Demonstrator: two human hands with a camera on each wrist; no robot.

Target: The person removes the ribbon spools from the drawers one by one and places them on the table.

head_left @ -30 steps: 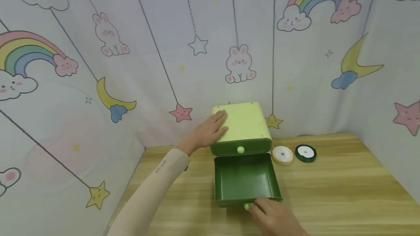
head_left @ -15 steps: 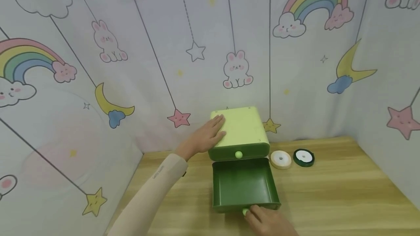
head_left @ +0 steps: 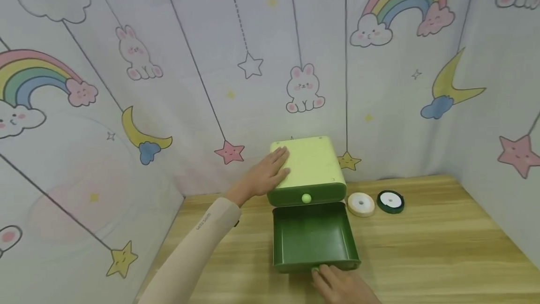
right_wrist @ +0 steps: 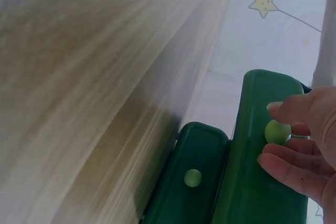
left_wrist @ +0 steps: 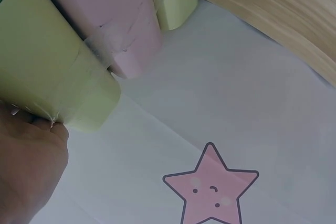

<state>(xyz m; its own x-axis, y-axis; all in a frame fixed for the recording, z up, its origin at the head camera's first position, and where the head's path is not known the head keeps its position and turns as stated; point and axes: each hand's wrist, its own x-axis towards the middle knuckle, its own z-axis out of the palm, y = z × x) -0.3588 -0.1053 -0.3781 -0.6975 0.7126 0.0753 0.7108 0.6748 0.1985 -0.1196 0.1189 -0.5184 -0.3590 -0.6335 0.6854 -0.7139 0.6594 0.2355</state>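
A small drawer cabinet with a pale yellow-green top stands against the back wall in the head view. My left hand rests flat on the left part of its top, fingers extended. Below the top drawer, which is pushed in, a dark green drawer is pulled out toward me with nothing inside. At its front, my right hand holds the round light green knob between thumb and fingers. The left wrist view shows the cabinet's side, with a pink tier between yellow-green ones and the left hand at the upper edge.
Two ribbon spools, one cream and one dark green, lie right of the cabinet on the wooden table. A lower drawer with its own knob sits pushed in. Printed fabric walls enclose the table.
The head view has shifted slightly. The right fingers now cover more of the knob. The pulled-out drawer and the left hand stay in place.
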